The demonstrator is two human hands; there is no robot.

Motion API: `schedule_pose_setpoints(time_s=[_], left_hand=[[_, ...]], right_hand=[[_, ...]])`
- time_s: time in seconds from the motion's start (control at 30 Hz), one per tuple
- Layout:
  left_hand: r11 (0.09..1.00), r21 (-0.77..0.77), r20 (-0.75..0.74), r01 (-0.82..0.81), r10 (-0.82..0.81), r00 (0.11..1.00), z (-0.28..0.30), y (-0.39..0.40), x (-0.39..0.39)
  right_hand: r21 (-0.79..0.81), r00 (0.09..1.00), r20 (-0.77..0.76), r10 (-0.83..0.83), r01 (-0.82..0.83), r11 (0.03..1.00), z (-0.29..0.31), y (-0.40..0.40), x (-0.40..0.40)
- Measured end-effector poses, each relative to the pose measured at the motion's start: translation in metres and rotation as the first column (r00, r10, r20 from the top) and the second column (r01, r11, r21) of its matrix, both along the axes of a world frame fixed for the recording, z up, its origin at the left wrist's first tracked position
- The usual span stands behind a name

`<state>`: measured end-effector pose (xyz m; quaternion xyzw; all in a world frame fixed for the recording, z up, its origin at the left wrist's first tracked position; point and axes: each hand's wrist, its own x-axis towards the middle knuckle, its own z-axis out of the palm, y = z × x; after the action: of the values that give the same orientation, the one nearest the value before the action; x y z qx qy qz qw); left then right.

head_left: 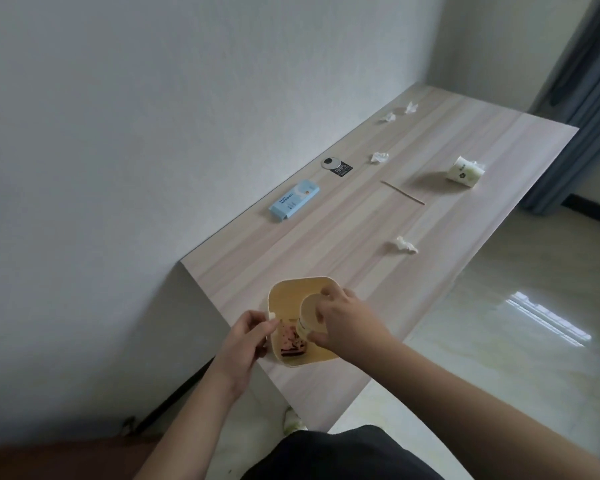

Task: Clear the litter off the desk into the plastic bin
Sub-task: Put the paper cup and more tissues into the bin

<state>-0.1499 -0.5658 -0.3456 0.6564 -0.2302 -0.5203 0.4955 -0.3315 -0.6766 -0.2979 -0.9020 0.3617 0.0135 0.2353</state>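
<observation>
left hand (248,336) pinches bin (293,287) rim | right hand (347,318) grips paper cup (310,315) over bin (wrapper (293,342) inside) | I see tissue (405,244) beyond my hands on worktop (326,237)

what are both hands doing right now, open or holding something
Left hand: closed, gripping the rim of the plastic bin.
Right hand: closed, holding a paper cup over the bin.

Right hand (343,320) with cup (310,315) over bin (291,285)
</observation>
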Motion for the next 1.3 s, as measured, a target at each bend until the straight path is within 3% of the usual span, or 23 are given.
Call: schedule_pose_setpoints(time_s=[0.17, 0.47, 0.73, 0.87, 0.97, 1.2, 1.3], left_hand=[[1.0, -0.017, -0.004, 0.02, -0.02, 1.0, -0.003, 0.013, 0.001], [0.994, 0.004, 0.076, 0.11, -0.11, 0.991, -0.003, 0.039, 0.005], [0.996, -0.068, 0.001, 0.063, -0.063, 0.998, 0.002, 0.089, 0.025], [0.993, -0.081, -0.047, 0.089, -0.093, 0.995, 0.003, 0.107, 0.035], [0.991, -0.093, -0.055, 0.101, -0.106, 0.993, 0.003, 0.119, 0.044], [0.986, -0.083, -0.077, 0.143, -0.149, 0.986, -0.004, 0.132, 0.054], [0.987, -0.08, -0.082, 0.139, -0.146, 0.986, -0.007, 0.134, 0.058]], right_hand=[[-0.059, 0.998, -0.06, 0.008, -0.012, 0.998, -0.01, 0.014, 0.013], [-0.099, 0.985, -0.124, -0.118, 0.106, 0.989, -0.035, 0.049, 0.045], [-0.217, 0.938, -0.329, -0.112, 0.04, 0.975, -0.04, 0.104, 0.083], [-0.182, 0.949, -0.294, -0.111, 0.059, 0.981, -0.041, 0.123, 0.096], [-0.111, 0.976, -0.183, -0.116, 0.097, 0.989, -0.038, 0.132, 0.099], [-0.031, 0.969, -0.22, 0.114, -0.123, 0.992, -0.032, 0.152, 0.108], [-0.111, 0.985, -0.174, -0.018, -0.001, 0.994, -0.035, 0.159, 0.1]])
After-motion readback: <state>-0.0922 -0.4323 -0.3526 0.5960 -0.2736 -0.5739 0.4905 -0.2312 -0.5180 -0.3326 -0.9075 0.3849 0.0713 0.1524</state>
